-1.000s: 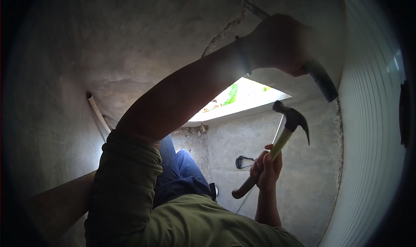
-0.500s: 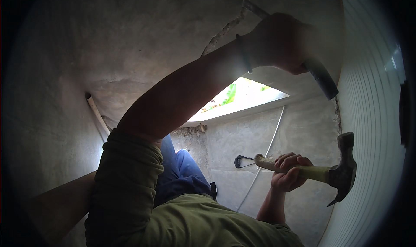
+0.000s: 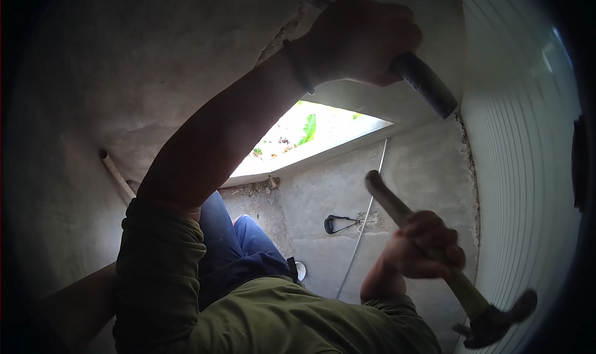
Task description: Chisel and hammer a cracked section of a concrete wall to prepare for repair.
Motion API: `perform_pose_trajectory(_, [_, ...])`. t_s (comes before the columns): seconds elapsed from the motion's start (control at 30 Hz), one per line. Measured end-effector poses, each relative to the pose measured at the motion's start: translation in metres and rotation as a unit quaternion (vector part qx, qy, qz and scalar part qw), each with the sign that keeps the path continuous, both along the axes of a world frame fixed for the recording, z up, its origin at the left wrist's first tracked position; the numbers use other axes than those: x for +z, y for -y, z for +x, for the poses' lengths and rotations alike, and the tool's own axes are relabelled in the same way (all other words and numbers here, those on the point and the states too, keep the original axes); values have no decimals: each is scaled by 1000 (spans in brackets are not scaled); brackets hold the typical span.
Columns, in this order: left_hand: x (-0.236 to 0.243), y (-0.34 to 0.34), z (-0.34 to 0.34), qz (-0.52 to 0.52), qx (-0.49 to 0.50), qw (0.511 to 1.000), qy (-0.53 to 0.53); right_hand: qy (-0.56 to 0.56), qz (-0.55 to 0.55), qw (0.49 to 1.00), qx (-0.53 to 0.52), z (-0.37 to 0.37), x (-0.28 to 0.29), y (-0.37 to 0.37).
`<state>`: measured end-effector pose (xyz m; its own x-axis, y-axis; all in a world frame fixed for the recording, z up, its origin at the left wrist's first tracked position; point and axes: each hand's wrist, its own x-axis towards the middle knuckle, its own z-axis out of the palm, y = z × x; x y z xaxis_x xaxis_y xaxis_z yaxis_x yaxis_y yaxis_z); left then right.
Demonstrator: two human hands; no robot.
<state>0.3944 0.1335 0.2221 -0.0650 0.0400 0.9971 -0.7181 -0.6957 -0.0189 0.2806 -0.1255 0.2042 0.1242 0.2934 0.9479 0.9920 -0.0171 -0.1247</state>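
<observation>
My left hand [image 3: 366, 40] is wrapped round a dark chisel [image 3: 425, 86], at the end of my raised arm. The chisel's thick round end sticks out toward the lower right. Its thin other end lies at the rough groove [image 3: 282, 40] in the grey wall; the very tip is too dark to make out. Lower right, my right hand [image 3: 425, 245] grips a claw hammer [image 3: 462, 292] by its worn yellowish handle. The hammer's metal head hangs low, well apart from the chisel. The hammer looks slightly blurred.
White ribbed panelling [image 3: 515, 161] stands close on the right. A bright opening [image 3: 323, 130] shows greenery. A white cable [image 3: 366, 223] runs down the wall beside a black clip-like loop [image 3: 338, 223]. On the left a pipe [image 3: 117, 175] leans, and a thick brown beam-like shape [image 3: 81, 298] sits lower.
The hammer has swung so its head drops lower, away from the chisel, and its handle end rises. The whole view has shifted, moving wall and left arm leftward. Both grips stay closed.
</observation>
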Motion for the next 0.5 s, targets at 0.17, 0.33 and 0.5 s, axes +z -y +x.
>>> perform_pose_trajectory(0.17, [-3, -4, 7, 18, 19, 1000, -18, -297, -84, 947, -89, 18, -26, -8])
perform_pose_trajectory(0.33, [-6, 2, 9, -4, 23, 999, -46, -117, -20, 993, -26, 16, -17, 5])
perform_pose_trajectory(0.5, [-11, 4, 7, 13, 39, 999, -4, -25, -18, 1000, -2, 2, -8, 2])
